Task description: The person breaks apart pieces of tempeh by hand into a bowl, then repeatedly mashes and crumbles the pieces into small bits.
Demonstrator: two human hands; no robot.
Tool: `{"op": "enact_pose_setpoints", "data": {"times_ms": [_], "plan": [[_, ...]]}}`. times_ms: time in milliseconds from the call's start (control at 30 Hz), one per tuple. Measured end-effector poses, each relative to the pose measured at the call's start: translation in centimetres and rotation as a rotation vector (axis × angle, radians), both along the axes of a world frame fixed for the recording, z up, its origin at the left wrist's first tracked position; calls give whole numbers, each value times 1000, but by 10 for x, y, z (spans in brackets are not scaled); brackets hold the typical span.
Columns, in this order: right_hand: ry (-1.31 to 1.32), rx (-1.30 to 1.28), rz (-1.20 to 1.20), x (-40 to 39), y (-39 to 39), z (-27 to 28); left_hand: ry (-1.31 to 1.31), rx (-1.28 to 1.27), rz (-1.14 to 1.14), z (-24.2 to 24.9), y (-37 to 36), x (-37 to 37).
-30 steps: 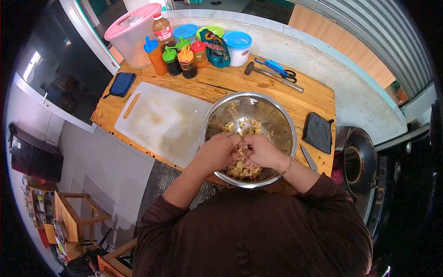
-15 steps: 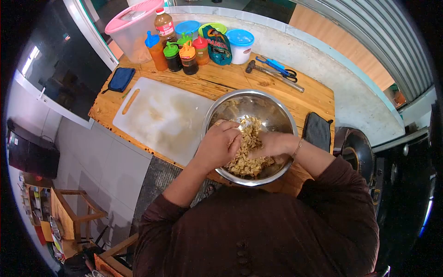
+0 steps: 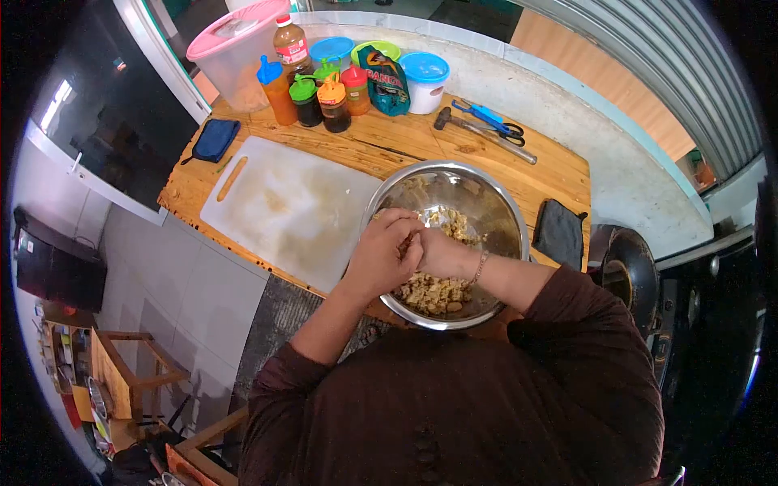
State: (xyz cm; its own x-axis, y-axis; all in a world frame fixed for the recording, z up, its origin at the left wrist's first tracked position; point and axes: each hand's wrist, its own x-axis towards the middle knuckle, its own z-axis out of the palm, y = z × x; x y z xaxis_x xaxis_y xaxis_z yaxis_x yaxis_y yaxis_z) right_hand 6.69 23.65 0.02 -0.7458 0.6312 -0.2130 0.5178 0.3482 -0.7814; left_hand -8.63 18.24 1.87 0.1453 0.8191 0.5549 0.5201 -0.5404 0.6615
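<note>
A steel bowl [image 3: 506, 215] stands on the wooden table, its left side beside the white cutting board [image 3: 279, 202]. Crumbly brownish mixture [image 3: 438, 296] lies inside it. Over the bowl's left part my left hand [image 3: 387, 253] is closed, with curled fingers; what it holds is hidden. My right hand [image 3: 446, 255], with a bracelet at its wrist, meets the left one from the right. Its fingers are bent against the left hand, and their tips and anything between them are out of sight.
Sauce bottles [image 3: 306, 101], lidded tubs [image 3: 425, 81] and a green pouch [image 3: 387, 85] line the table's back. A hammer [image 3: 486, 134] and scissors [image 3: 506, 128] lie behind the bowl. Dark cloth pads [image 3: 559, 233] sit at both sides; a pan [image 3: 628, 275] is at right.
My right hand has moved left, out of the mixture and up against my left hand. More of the mixture shows at the bowl's right. My left hand has hardly moved.
</note>
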Motion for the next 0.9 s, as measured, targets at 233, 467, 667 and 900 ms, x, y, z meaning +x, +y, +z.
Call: {"op": "enact_pose_setpoints", "data": {"times_ms": [233, 467, 667, 900], "plan": [[-363, 32, -19, 24, 25, 37, -17, -8, -11, 3, -1, 0], [116, -580, -168, 66, 46, 30, 35, -72, -26, 1, -2, -1], [-75, -491, -250, 57, 24, 54, 119, -118, -48, 7, -3, 1], [-108, 327, 56, 44, 18, 23, 139, -121, -50, 4, -1, 1]]}}
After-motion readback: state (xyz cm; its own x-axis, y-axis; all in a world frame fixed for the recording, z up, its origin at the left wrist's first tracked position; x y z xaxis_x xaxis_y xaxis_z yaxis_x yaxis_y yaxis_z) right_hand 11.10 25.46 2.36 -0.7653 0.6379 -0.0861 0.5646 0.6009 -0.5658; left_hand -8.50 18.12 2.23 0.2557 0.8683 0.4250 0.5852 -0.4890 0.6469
